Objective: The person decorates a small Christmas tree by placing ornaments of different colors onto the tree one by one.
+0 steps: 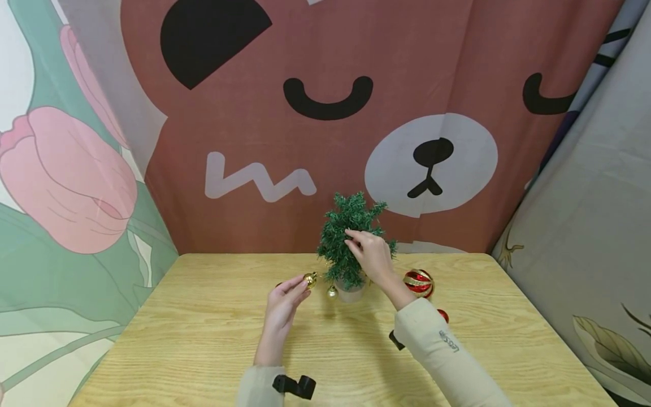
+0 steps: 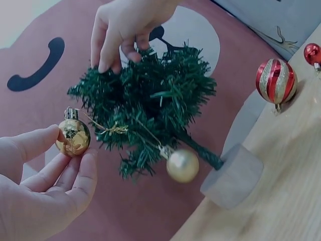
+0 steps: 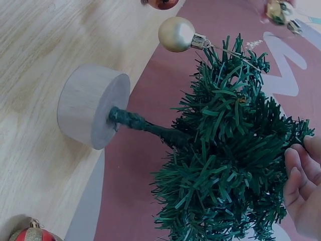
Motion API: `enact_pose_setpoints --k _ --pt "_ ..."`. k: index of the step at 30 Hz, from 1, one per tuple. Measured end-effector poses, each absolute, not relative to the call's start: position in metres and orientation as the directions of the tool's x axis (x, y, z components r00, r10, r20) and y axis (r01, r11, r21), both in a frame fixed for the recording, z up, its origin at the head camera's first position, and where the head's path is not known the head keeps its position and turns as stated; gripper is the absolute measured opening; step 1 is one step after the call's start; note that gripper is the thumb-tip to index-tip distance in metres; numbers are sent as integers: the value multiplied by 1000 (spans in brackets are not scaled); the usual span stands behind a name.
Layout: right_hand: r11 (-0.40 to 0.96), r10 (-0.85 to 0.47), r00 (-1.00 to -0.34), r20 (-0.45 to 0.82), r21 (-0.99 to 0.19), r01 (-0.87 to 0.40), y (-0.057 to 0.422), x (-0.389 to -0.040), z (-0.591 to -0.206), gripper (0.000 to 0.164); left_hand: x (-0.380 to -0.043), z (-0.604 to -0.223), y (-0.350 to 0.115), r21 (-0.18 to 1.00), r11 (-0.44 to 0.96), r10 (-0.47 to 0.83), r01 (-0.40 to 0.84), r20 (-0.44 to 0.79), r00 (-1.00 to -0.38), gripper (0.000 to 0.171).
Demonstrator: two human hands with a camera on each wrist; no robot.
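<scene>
Between the thumb and fingertips of my left hand [image 1: 285, 299] is a shiny gold bauble [image 2: 74, 136], held by its round body with the cap upward. A thin gold string runs from its cap to the branches of a small artificial Christmas tree [image 1: 351, 243]. My right hand [image 1: 375, 259] reaches to the upper branches, thumb and fingers pinching a branch tip [image 3: 302, 131]. A matte gold bauble [image 2: 182, 165] hangs by a string low on the tree's left side. The tree stands upright on a pale round base [image 3: 90, 106].
Right of the tree, a red-and-gold striped bauble [image 1: 419, 282] lies on the wooden table [image 1: 203, 339]. A smaller red bauble [image 1: 443, 315] sits nearer, partly behind the right sleeve. Another reddish bauble [image 3: 161, 3] shows at the right wrist view's top edge. A bear-print curtain [image 1: 254, 226] hangs behind.
</scene>
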State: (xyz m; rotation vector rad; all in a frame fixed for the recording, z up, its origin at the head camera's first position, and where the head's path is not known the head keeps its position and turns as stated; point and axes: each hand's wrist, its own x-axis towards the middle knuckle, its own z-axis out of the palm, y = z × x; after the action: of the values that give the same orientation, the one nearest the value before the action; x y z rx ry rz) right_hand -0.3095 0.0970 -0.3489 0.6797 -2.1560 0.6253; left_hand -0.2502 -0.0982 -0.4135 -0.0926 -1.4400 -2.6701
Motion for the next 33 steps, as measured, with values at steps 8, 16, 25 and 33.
enact_pose_setpoints --k 8,16,25,33 --pt "726 -264 -541 798 -205 -657 98 -309 -349 23 -251 -399 -90 835 -539 -40 109 103 -994 24" --pt "718 -266 -536 801 -206 -665 98 -309 -349 23 -272 -419 -86 787 -573 -1 228 278 -960 36" --pt "705 -268 -522 810 -205 -679 98 -309 -349 24 -257 -381 -75 842 -526 -18 120 131 -991 33" --pt "707 -265 -532 804 -214 -674 97 -309 -350 25 -261 -375 -69 838 -531 -12 127 142 -990 28"
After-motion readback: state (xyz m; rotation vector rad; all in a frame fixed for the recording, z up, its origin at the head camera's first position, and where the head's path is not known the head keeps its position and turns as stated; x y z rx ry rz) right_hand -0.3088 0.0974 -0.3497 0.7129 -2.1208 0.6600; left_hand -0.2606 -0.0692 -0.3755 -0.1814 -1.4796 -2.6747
